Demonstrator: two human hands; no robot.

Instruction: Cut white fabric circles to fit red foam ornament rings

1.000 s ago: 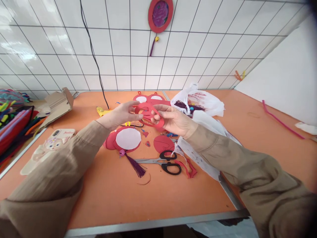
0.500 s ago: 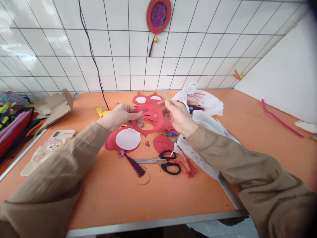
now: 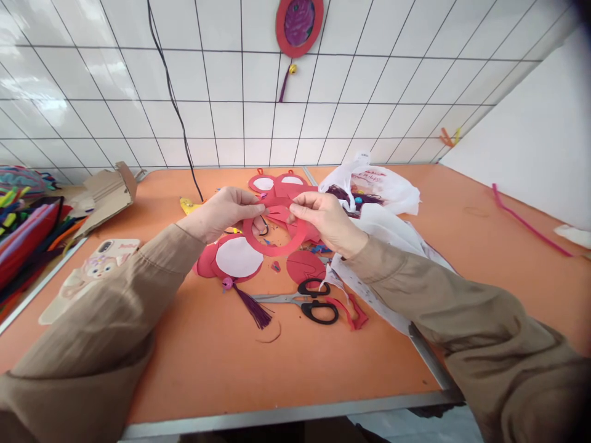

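A red paper ring (image 3: 277, 249) is held up above the orange table, pinched on both sides. My left hand (image 3: 233, 212) grips its upper left edge between thumb and fingers. On the upper right edge, my right hand (image 3: 323, 218) closes with thumb and forefinger. Below the ring lie a red disc with a white oval (image 3: 239, 257), a plain red disc (image 3: 306, 269) and black-handled scissors (image 3: 295, 299). A purple tassel (image 3: 253, 307) with a pink bell rests left of the scissors. Red paper pieces behind the ring are partly hidden by it and my hands.
White plastic bags (image 3: 392, 191) lie to the right of my hands. A phone in a cartoon case (image 3: 96, 271) sits at left, near a torn cardboard box (image 3: 108, 197) and colourful pipe cleaners (image 3: 32, 246). A red oval ornament (image 3: 282, 46) hangs on the tiled wall.
My right hand has moved slightly left and now pinches the ring's upper edge; before, its fingers were looser at the right side. The ring has dropped a little.
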